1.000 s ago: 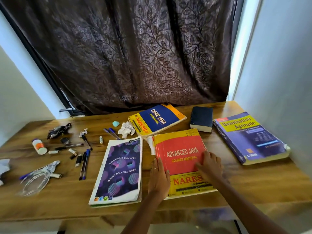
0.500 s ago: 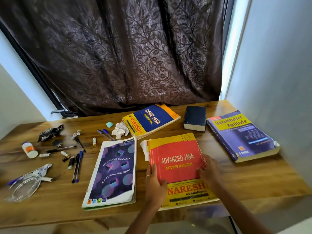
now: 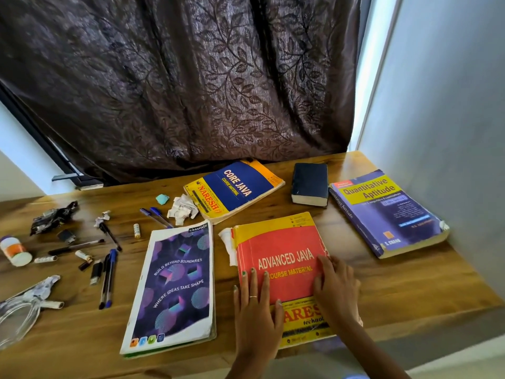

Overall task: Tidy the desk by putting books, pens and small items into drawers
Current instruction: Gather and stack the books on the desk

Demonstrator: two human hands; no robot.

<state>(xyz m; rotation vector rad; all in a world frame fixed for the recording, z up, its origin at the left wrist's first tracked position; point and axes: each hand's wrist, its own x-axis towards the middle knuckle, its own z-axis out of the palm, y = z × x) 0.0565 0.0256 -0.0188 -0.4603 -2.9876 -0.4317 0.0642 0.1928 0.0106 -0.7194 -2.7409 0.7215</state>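
Observation:
A red and yellow Advanced Java book (image 3: 284, 247) lies flat near the desk's front edge. My left hand (image 3: 255, 307) lies flat on its left side with straight fingers, a ring on one finger. My right hand (image 3: 334, 288) rests on the book's right edge, fingers spread over the cover. A purple notebook (image 3: 175, 285) lies to the left. Further back are a blue Core Java book (image 3: 237, 187), a small dark book (image 3: 310, 183) and a Quantitative Aptitude book (image 3: 382, 212). Several pens (image 3: 108, 277) lie at the left.
On the wooden desk (image 3: 410, 283), at the left, lie a black wrapper (image 3: 53, 217), a small white bottle (image 3: 15, 250), clear tubing (image 3: 21, 315), crumpled paper (image 3: 183, 209) and small caps. A dark curtain (image 3: 177, 86) hangs behind. A wall stands at the right.
My left hand has gone from gripping the book's left edge to lying flat on its cover. My right hand slid a little further onto the cover. The book lies flat again.

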